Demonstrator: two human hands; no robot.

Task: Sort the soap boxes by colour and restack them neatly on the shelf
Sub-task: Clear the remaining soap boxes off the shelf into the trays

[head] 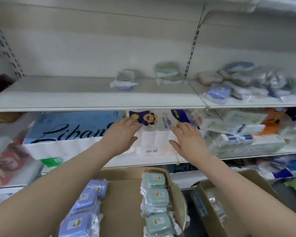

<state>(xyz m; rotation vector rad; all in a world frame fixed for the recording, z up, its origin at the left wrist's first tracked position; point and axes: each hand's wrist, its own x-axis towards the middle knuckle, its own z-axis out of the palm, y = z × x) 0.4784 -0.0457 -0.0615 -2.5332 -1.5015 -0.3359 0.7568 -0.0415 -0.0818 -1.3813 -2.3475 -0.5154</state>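
Both arms reach forward in front of the lower shelf. My left hand [122, 132] and my right hand [189, 138] are empty, fingers spread, hovering over a white toilet-roll pack [155, 135]. On the white upper shelf [92, 100] sit a blue soap box [125, 80], a green soap box [167, 72] and a loose pile of wrapped soap boxes [244, 82] at the right. Below my arms an open cardboard box [125, 194] holds a row of blue soap boxes [85, 202] on the left and a row of green soap boxes [156, 202] on the right.
A blue tissue pack [72, 127] lies left of the roll pack, and more tissue packs [243, 134] crowd the lower shelf at right. A second cardboard box [212, 202] stands to the right. A slotted upright [192, 47] splits the shelf bays.
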